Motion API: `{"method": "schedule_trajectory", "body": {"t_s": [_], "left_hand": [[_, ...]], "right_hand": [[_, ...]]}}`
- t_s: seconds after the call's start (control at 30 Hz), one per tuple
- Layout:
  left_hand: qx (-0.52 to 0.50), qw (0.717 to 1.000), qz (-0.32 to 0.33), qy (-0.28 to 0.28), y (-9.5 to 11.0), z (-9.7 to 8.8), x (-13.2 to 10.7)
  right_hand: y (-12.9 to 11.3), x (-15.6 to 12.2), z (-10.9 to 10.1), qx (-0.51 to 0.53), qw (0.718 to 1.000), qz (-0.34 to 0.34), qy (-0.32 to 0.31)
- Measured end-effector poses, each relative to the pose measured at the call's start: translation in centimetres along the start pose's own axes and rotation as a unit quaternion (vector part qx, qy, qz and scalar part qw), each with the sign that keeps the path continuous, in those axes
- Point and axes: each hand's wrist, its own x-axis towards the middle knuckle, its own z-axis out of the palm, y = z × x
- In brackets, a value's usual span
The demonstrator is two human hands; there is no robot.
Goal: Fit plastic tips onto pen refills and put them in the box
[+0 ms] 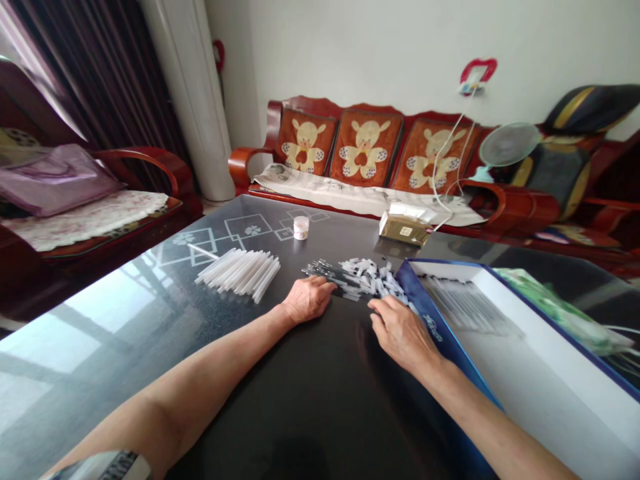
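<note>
Glossy black coffee table (290, 380), both hands resting at its middle w/ a loose pile of slim pen-refill-type parts (367, 281) just past the fingertips. The pile's long axis runs roughly L–R, b/w the hands and a bit beyond them, toward the table's far edge. Dark metal-looking tips (320, 269) poke out at the left end, short white pieces (373, 272) heap up at the right end next to the box.

Left hand (309, 299) is right up against the tip end, fingers curled in and bunched; can't tell if anything's pinched. Right hand (403, 331) is by the white-piece end, thumb & index bent near each other, prob a small gap, but can't tell if it's got hold of a piece. So left = nearer the tips, right = nearer the white stuff AND the box.

Blue box w/ white inside (565, 400) takes up the table's right side, a row of clear thin tubes (467, 308) laid side by side in its far left corner. Translucent white pen barrels (243, 273) lie in a neat bunch toward the table's left edge, slanting far-right, nearer left hand obvs.

Btw, small lidded jar (301, 228) & tissue box (404, 230) sit near the far edge, plus a green-and-white bag (560, 310) beyond the box's right wall.
</note>
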Motion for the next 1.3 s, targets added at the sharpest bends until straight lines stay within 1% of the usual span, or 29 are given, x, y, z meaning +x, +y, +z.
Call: {"method": "schedule_trajectory", "body": {"t_s": [0.1,0.23,0.3,0.37,0.53,0.63,0.7,0.8,0.87,0.97,1.03,1.1,1.13,1.2,1.3], "left_hand": [[-0.004,1.000,-0.001,-0.001,-0.1,0.1,0.0],[-0.013,1.000,-0.003,0.006,-0.1,0.3,-0.1],[-0.020,1.000,-0.005,0.008,-0.1,0.3,-0.1],[-0.027,1.000,-0.010,0.007,-0.1,0.3,-0.1],[-0.021,0.999,-0.025,-0.010,0.1,0.0,0.0],[-0.009,0.999,-0.011,-0.030,0.4,-0.3,0.0],[-0.002,0.999,-0.015,-0.045,0.7,-0.5,0.1],[0.027,0.996,-0.052,-0.073,1.1,-1.4,0.5],[0.066,0.987,-0.105,-0.099,0.9,-2.6,0.8],[0.125,0.958,-0.206,-0.155,-0.6,-5.1,1.2],[0.157,0.936,-0.253,-0.189,-2.1,-6.8,1.0],[0.170,0.912,-0.288,-0.236,-3.4,-8.1,0.5],[0.170,0.903,-0.297,-0.261,-3.9,-8.5,0.2],[0.169,0.895,-0.302,-0.281,-4.4,-8.8,-0.4],[0.165,0.892,-0.302,-0.292,-4.4,-8.5,-1.2]], "right_hand": [[-0.5,-0.4,1.6,-0.004,0.999,0.031,0.014],[-1.7,-0.8,4.0,0.043,0.994,0.061,0.086],[-1.9,-0.9,4.7,0.076,0.987,0.074,0.122],[-1.8,-0.8,5.0,0.100,0.982,0.084,0.139],[-1.0,-0.3,5.2,0.103,0.983,0.099,0.119],[-0.6,0.0,5.4,0.096,0.983,0.109,0.114],[-0.6,0.1,5.5,0.092,0.983,0.111,0.112],[-0.6,0.1,5.5,0.086,0.984,0.113,0.107],[-0.6,0.1,5.5,0.085,0.984,0.116,0.106],[-0.6,0.1,5.4,0.084,0.983,0.122,0.106],[-0.7,0.1,5.4,0.082,0.983,0.124,0.106],[-0.7,0.1,5.4,0.079,0.983,0.124,0.107],[-0.7,0.1,5.4,0.078,0.984,0.123,0.107],[-0.8,0.1,5.4,0.075,0.984,0.122,0.109],[-0.7,0.0,5.4,0.070,0.984,0.119,0.111]]}}
